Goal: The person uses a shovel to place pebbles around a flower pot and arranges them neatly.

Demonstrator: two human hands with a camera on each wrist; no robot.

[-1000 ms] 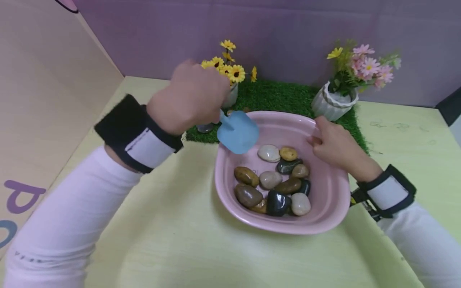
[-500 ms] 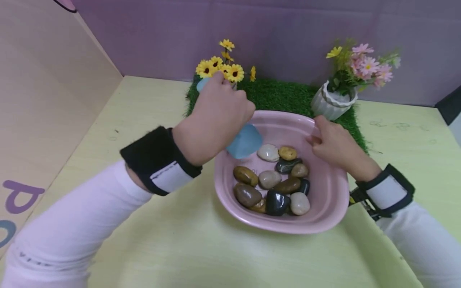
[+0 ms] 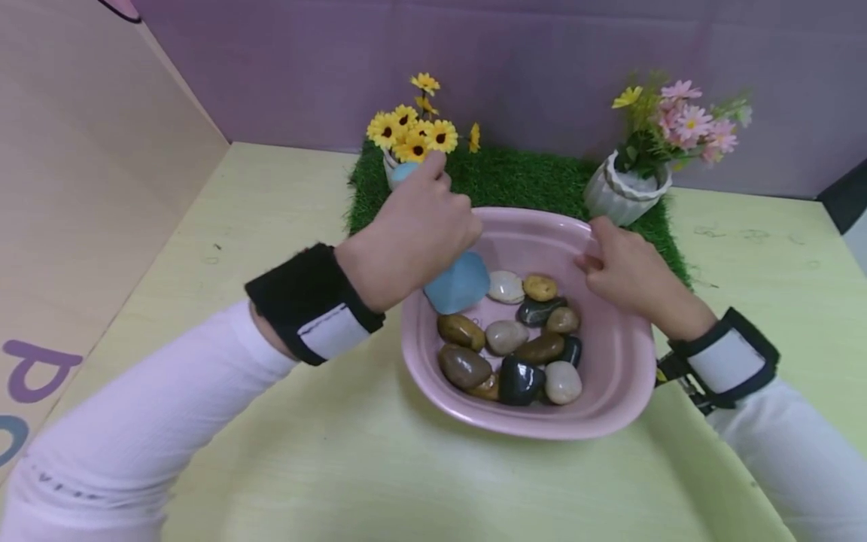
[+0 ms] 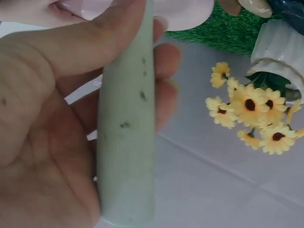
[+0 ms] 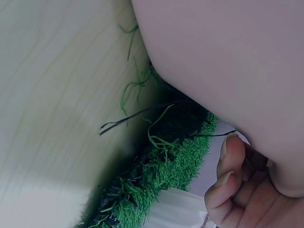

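Note:
My left hand (image 3: 415,229) grips the handle of a small blue shovel (image 3: 459,286), seen over the left side of a pink basin (image 3: 528,423). Its blade is inside the basin, close to a white pebble (image 3: 506,287) and a brown pebble (image 3: 461,332). Fingers and thumb wrap the pale handle (image 4: 127,142) in the left wrist view. My right hand (image 3: 630,272) holds the basin's far right rim, thumb and fingers on either side of the wall; from below, its curled fingers (image 5: 232,156) show against the basin's outside. Several smooth wet-looking stones (image 3: 521,381) lie on the basin floor.
Behind the basin lies a green grass mat (image 3: 521,177). White pots stand on it, one with yellow flowers (image 3: 413,135), the other with pink flowers (image 3: 698,124). A few stones (image 4: 256,6) show beside the yellow flowers' pot. The pale wooden table (image 3: 325,467) surrounds the basin.
My left hand has moved right and toward me, bringing the shovel blade lower into the basin. The yellow flowers' pot has come into sight. My right hand stays on the rim.

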